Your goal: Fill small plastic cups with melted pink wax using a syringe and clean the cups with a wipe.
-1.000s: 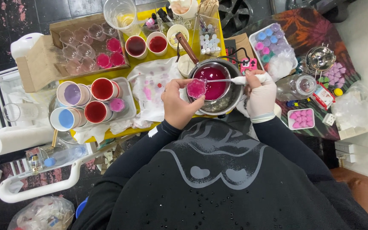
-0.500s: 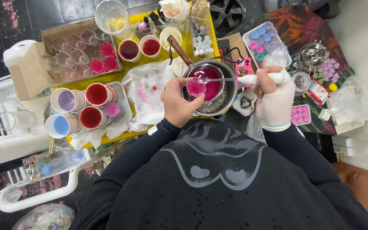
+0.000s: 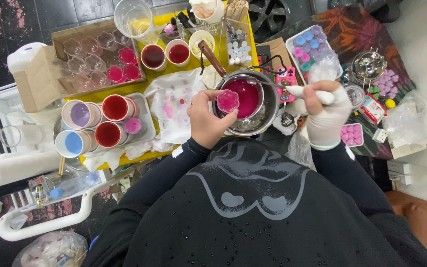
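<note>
A small flower-shaped mould (image 3: 228, 100) filled with pink liquid is pinched between the fingers of the bare left hand (image 3: 208, 118), just over the near rim of the metal pot (image 3: 268, 116) of pink liquid, near the middle of the cluttered tabletop. A spoon (image 3: 273, 85) is gripped in the closed, gloved right hand (image 3: 324, 116), its bowl over the pot. The mould is best kept level and low over the pot, so that drips are caught. Cups of colour (image 3: 117, 107) stand at the left edge.
</note>
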